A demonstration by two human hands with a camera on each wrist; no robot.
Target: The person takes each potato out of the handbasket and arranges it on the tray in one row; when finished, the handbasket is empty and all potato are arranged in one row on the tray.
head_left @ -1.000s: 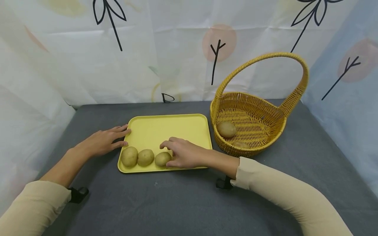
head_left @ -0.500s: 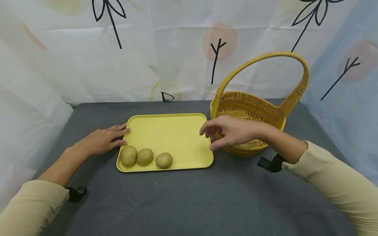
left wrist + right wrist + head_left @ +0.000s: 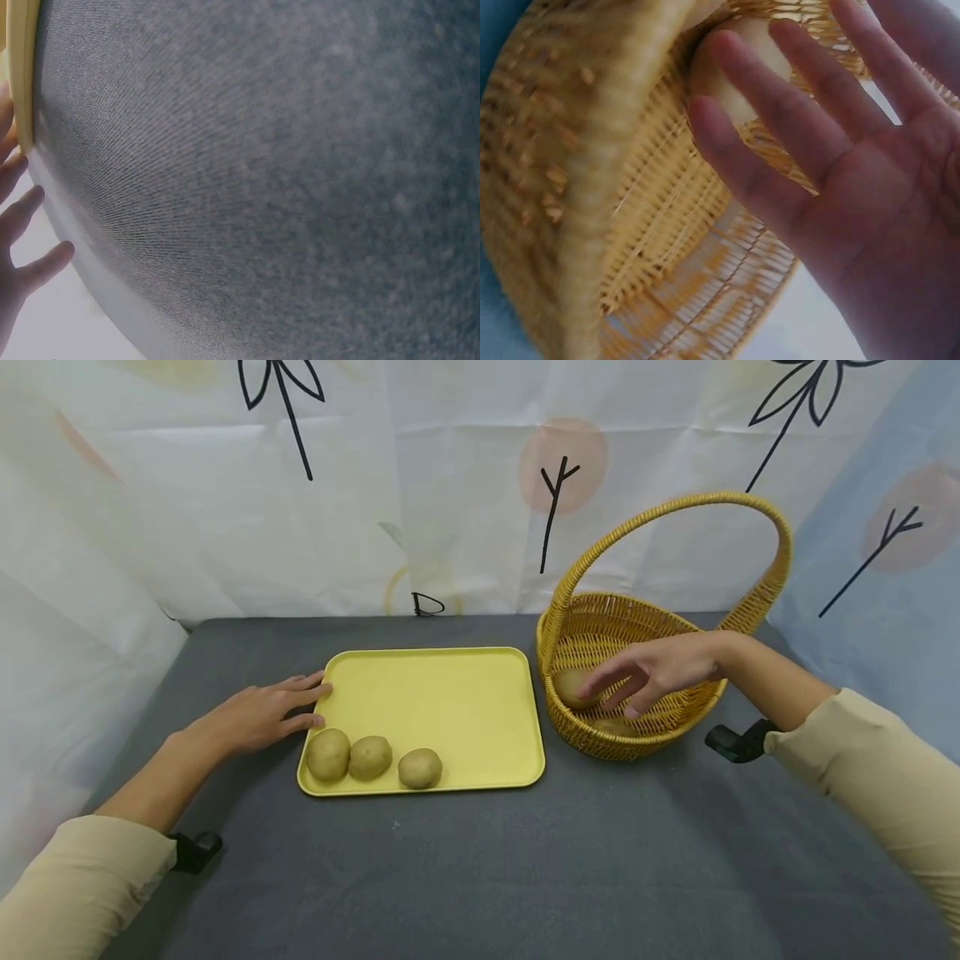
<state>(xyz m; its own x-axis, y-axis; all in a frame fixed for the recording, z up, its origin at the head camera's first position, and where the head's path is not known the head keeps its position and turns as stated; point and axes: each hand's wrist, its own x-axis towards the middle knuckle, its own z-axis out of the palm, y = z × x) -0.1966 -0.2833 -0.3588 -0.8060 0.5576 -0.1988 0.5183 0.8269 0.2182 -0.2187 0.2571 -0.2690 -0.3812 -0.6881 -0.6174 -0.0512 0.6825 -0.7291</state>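
My right hand hovers over the woven yellow basket, fingers loosely spread and holding nothing. Its fingertips are close to a potato at the basket's left side; whether they touch cannot be told. Another potato lies at the basket's front, partly hidden by the rim. In the right wrist view, the spread fingers partly cover a potato. With extended fingers, my left hand rests at the left edge of the yellow tray. Three potatoes line the tray's front: one at the corner, one beside it, another slightly apart.
The basket's tall arched handle rises close to the right forearm. A dark grey cloth covers the table. Behind it hangs a printed white curtain. Black straps sit at the wrists.
My right hand has left the rightmost tray potato and moved right, over the basket. That potato stays on the tray. My left hand has stayed at the tray's edge.
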